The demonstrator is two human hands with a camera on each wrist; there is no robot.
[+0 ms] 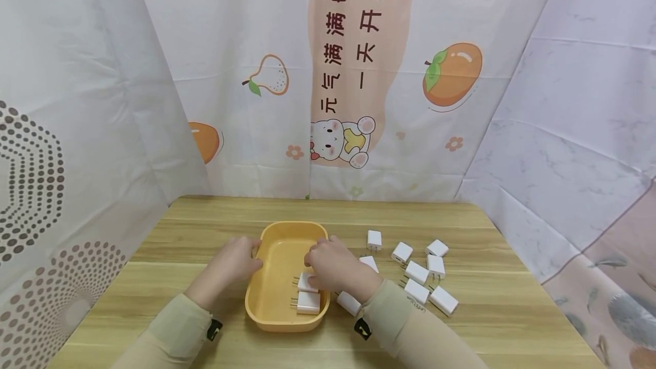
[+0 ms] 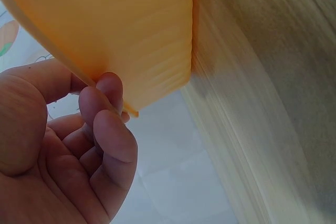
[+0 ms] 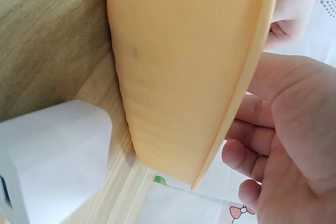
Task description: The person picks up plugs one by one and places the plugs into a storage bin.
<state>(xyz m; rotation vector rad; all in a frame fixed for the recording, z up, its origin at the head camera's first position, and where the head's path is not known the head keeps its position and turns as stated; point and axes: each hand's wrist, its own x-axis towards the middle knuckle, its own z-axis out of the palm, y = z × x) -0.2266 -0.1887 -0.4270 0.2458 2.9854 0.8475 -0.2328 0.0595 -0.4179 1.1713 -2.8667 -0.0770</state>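
My left hand (image 1: 237, 259) pinches the left rim of a yellow plastic tray (image 1: 271, 300); in the left wrist view the thumb and fingers (image 2: 115, 135) meet around that rim. Over the tray's right side reaches my right hand (image 1: 330, 263), its fingertips at the right end of a white plug charger (image 1: 306, 282) and seeming to grip it. Just in front of this one, a second charger (image 1: 308, 303) lies inside the tray, prongs pointing left. The tray wall (image 3: 184, 77) hides the right thumb and fingertips in the right wrist view.
Several loose white chargers (image 1: 417, 273) lie on the wooden table (image 1: 492, 323) to the right of the tray. One charger (image 1: 349, 303) sits close beside the tray, under the right forearm. A printed curtain (image 1: 256, 147) hangs behind the table.
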